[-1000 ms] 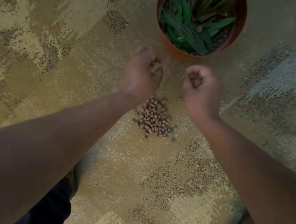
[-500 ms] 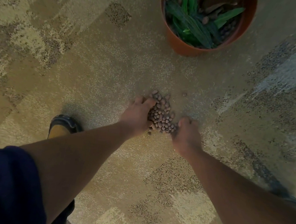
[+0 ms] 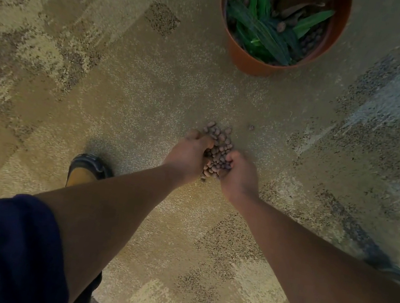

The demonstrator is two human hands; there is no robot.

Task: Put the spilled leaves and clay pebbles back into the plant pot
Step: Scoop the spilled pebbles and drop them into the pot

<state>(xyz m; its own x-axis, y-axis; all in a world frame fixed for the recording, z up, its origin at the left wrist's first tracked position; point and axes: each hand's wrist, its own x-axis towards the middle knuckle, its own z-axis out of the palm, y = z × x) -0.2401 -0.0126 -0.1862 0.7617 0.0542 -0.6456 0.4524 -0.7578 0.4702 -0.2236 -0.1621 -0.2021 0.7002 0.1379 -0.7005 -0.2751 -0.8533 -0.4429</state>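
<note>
A pile of brown clay pebbles (image 3: 219, 151) lies on the patterned carpet in the middle of the view. My left hand (image 3: 189, 153) curls round the pile's left side and my right hand (image 3: 239, 173) curls round its right side, so the pebbles are heaped between both palms. One stray pebble (image 3: 251, 127) lies a little to the upper right of the pile. The orange plant pot (image 3: 256, 64) stands at the top right, with green leaves (image 3: 260, 29) and more pebbles inside.
My left shoe (image 3: 84, 170), yellow and black, stands on the carpet to the left of my left forearm. My right shoe (image 3: 387, 268) shows at the right edge, blurred. Beige and grey carpet (image 3: 100, 87) surrounds the pile.
Both hands came down from near the pot, where they were fists, to the pile on the floor. They have closed in from both sides and gathered the pebbles into a tighter heap.
</note>
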